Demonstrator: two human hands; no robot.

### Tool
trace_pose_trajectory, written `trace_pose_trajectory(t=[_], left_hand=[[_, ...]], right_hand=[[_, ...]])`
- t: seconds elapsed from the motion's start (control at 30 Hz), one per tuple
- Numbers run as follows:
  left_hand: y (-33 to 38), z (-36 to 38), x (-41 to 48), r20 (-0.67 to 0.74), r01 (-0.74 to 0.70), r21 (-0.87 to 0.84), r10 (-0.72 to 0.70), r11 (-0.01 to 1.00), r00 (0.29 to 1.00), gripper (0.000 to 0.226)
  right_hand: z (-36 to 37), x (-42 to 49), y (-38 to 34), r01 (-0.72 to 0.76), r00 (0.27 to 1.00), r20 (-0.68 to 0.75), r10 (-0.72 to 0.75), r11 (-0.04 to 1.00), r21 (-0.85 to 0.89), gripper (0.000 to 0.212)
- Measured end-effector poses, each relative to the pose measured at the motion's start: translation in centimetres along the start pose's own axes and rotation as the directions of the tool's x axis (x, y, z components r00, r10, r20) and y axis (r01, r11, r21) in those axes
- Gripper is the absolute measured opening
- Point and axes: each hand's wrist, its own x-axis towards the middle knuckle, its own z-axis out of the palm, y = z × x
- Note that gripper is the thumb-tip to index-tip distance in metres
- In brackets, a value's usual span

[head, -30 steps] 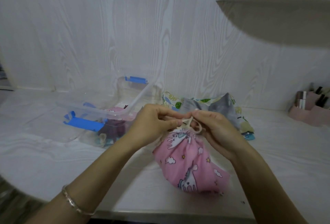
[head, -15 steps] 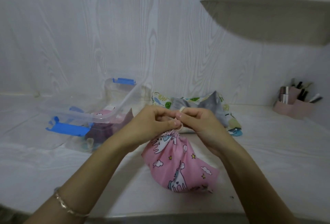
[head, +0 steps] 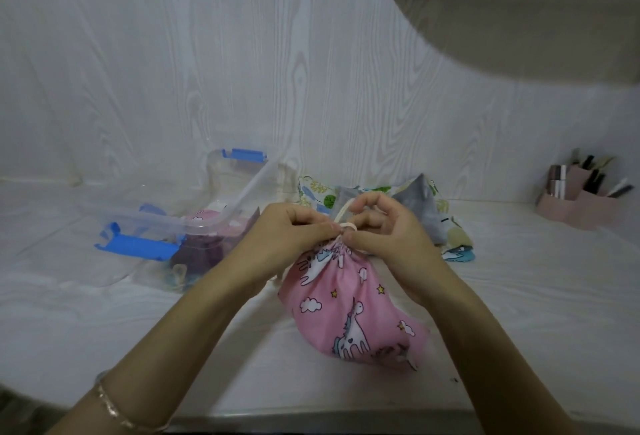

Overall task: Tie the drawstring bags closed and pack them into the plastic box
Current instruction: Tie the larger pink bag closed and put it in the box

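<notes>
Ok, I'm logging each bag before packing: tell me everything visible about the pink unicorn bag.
The pink bag looks like soft cotton, printed with white unicorns, clouds and yellow stars. It is stuffed and rounded, its mouth gathered tight. It lies tilted on the white table, neck pointing away, outside the plastic box to its left. A cream cord loops at the neck, where the left hand and right hand pinch it.
</notes>
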Motion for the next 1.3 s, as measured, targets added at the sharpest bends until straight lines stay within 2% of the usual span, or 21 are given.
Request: trace_pose_trajectory(t=[0.1,0.2,0.27,0.4,0.5,0.6,0.63,0.7,0.73,0.77,0.83,0.93,1.0,1.1,1.17,1.27,1.3], left_hand=[[0.1,0.3,-0.1,-0.06,-0.04,0.024,0.041,0.999,0.997,0.011],[0.2,0.4,-0.3,-0.062,-0.078,0.066,0.083,0.995,0.995,0.011],[0.1,0.2,-0.3,-0.036,-0.119,0.121,0.124,0.985,0.992,0.01],[0.1,-0.2,-0.4,0.013,-0.166,0.225,0.167,0.96,0.986,0.013],[0.1,-0.2,-0.4,0.028,-0.194,0.266,0.194,0.944,0.981,0.012],[0.2,-0.3,-0.5,0.036,-0.222,0.304,0.222,0.927,0.974,0.01],[0.3,-0.4,-0.6,0.048,-0.23,0.308,0.226,0.923,0.973,0.01],[0.6,-0.4,-0.7,0.069,-0.248,0.309,0.239,0.918,0.969,0.01],[0.7,-0.4,-0.7,0.075,-0.259,0.314,0.248,0.913,0.966,0.01],[0.8,-0.5,-0.8,0.083,-0.273,0.318,0.26,0.908,0.962,0.01],[0.9,-0.5,-0.7,0.095,-0.288,0.277,0.273,0.916,0.957,0.011],[0.9,-0.5,-0.8,0.095,-0.285,0.19,0.272,0.939,0.958,0.013],[0.8,-0.4,-0.8,0.098,-0.282,0.17,0.268,0.944,0.958,0.014],[0.6,-0.3,-0.7,0.079,-0.263,0.164,0.254,0.951,0.964,0.015],[0.4,-0.4,-0.5,0.057,-0.247,0.165,0.241,0.955,0.969,0.014],[0.1,-0.2,-0.3,0.022,-0.215,0.178,0.215,0.96,0.976,0.012],[-0.1,-0.1,-0.2,-0.005,-0.201,0.176,0.205,0.964,0.979,0.012]], right_hand=[[0.6,-0.3,0.1,0.152,0.973,-0.137,-0.187,0.96,-0.234,0.024],[0.9,-0.5,0.4,0.253,0.93,-0.122,-0.347,0.844,-0.472,0.021],[0.8,-0.5,0.5,0.271,0.924,-0.09,-0.373,0.801,-0.534,0.018],[0.8,-0.6,0.3,0.258,0.946,-0.03,-0.322,0.808,-0.529,0.017],[0.8,-0.5,0.1,0.187,0.975,-0.039,-0.22,0.898,-0.397,0.014],[0.6,-0.2,0.2,0.014,0.999,-0.037,-0.015,0.999,-0.031,0.006],[0.4,0.0,0.4,-0.082,0.997,0.003,0.083,0.987,0.138,0.025],[0.2,-0.1,0.6,-0.32,0.947,0.181,0.267,0.848,0.422,0.064],[0.3,-0.3,0.5,-0.401,0.915,0.263,0.307,0.768,0.498,0.064],[0.4,-0.4,0.5,-0.46,0.885,0.344,0.313,0.694,0.553,0.056],[0.5,-0.6,0.7,-0.52,0.851,0.433,0.297,0.59,0.618,0.044],[0.7,-0.5,0.8,-0.435,0.896,0.377,0.234,0.629,0.644,0.051],[1.2,-0.3,0.4,-0.312,0.95,0.217,0.226,0.751,0.583,0.057],[1.6,-0.5,0.0,-0.099,0.989,-0.076,0.124,0.956,0.277,0.033],[1.9,-0.7,-0.2,0.018,0.987,-0.161,-0.003,0.996,0.092,0.019],[2.0,-1.0,0.0,0.152,0.956,-0.235,-0.175,0.982,-0.113,0.026],[2.0,-1.0,0.0,0.202,0.934,-0.25,-0.255,0.954,-0.22,0.022]])
